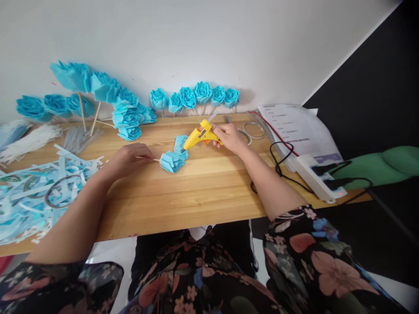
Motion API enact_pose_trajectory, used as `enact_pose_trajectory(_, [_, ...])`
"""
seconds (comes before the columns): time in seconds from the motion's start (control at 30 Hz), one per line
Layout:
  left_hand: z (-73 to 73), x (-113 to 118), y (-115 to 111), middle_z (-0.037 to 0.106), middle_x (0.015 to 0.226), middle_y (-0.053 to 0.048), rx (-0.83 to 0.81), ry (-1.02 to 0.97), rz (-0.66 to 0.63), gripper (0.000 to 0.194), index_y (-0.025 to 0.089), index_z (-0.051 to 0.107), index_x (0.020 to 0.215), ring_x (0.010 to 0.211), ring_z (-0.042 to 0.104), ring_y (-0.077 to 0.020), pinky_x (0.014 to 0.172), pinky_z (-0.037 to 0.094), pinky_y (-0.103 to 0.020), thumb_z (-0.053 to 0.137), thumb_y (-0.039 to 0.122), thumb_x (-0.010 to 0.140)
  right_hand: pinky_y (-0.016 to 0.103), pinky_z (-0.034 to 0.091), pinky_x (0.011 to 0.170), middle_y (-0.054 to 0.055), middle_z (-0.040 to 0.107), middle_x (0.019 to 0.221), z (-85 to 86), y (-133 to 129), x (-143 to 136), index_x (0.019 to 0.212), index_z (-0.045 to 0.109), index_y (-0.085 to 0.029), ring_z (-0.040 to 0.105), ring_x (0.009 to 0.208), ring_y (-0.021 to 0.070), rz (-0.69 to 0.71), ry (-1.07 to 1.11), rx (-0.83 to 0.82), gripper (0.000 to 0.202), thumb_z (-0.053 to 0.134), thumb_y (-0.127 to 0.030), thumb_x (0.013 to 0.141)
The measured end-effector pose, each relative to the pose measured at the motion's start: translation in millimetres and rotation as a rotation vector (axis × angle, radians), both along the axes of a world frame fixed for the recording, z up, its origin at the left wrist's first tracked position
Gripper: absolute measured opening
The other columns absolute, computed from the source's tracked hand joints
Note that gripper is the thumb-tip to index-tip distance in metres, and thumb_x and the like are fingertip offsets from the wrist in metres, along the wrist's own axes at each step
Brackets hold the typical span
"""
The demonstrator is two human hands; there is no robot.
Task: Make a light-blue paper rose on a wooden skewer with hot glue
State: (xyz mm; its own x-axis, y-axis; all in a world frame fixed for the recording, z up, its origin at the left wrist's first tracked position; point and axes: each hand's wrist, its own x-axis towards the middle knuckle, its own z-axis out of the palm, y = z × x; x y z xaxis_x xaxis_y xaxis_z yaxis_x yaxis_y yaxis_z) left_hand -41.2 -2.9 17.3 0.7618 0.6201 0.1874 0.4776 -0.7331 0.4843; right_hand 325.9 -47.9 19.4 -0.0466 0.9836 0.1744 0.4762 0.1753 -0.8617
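Note:
A blue paper flower [171, 162] lies sideways over the wooden table, its thin stick pointing left. My left hand [132, 158] pinches that stick near its end. In my right hand [225, 136] is a yellow glue gun [198, 136], its nozzle pointing down and left at the flower's right side. Whether the nozzle touches the paper is too small to tell. Another piece of blue paper [181, 143] is just behind the flower, close to the nozzle.
Several finished blue flowers [203, 92] stand along the wall, more at the back left [72, 76]. Paper scraps [42, 196] cover the left side. Tape rings [253, 130], printed sheets [294, 131], a black cable [278, 168] and a white power strip [316, 176] are at right.

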Motion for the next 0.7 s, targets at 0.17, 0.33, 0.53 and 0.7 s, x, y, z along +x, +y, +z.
enact_pose_trajectory(0.17, [-0.2,0.1,0.2,0.075,0.093,-0.006,0.003,-0.004,0.003,0.027,0.025,0.073,0.090,0.086,0.068,-0.0219,0.080,0.051,-0.034,0.057,0.046,0.095,0.021,0.042,0.050,0.002,0.065,0.056,-3.3,3.2,3.6,0.061,0.060,-0.017,0.056,0.045,0.0088,0.001,-0.008,0.016,0.059,0.053,-0.064,0.095])
enact_pose_trajectory(0.33, [0.8,0.1,0.6,0.075,0.093,-0.006,0.001,0.012,-0.011,0.026,0.027,0.074,0.090,0.087,0.068,-0.0224,0.080,0.051,-0.035,0.056,0.045,0.096,0.021,0.043,0.048,0.002,0.065,0.056,-4.5,5.3,4.6,0.062,0.060,-0.018,0.054,0.044,0.0085,-0.039,0.081,-0.002,0.056,0.051,-0.061,0.097])
enact_pose_trajectory(0.53, [-0.6,-0.2,0.9,0.075,0.093,-0.007,0.006,-0.002,-0.011,0.028,0.026,0.075,0.091,0.086,0.067,-0.0226,0.079,0.051,-0.035,0.055,0.045,0.096,0.020,0.043,0.049,0.002,0.065,0.056,-2.5,2.0,2.8,0.061,0.061,-0.018,0.057,0.046,0.0088,-0.004,-0.033,-0.004,0.056,0.052,-0.060,0.096])
enact_pose_trajectory(0.7, [-0.2,-0.2,0.4,0.075,0.093,-0.008,-0.006,0.003,-0.009,0.028,0.024,0.074,0.091,0.087,0.068,-0.0221,0.080,0.051,-0.034,0.056,0.045,0.096,0.021,0.042,0.048,0.001,0.064,0.055,0.4,1.3,3.3,0.062,0.061,-0.018,0.055,0.044,0.0086,-0.003,0.037,0.002,0.052,0.052,-0.055,0.098])
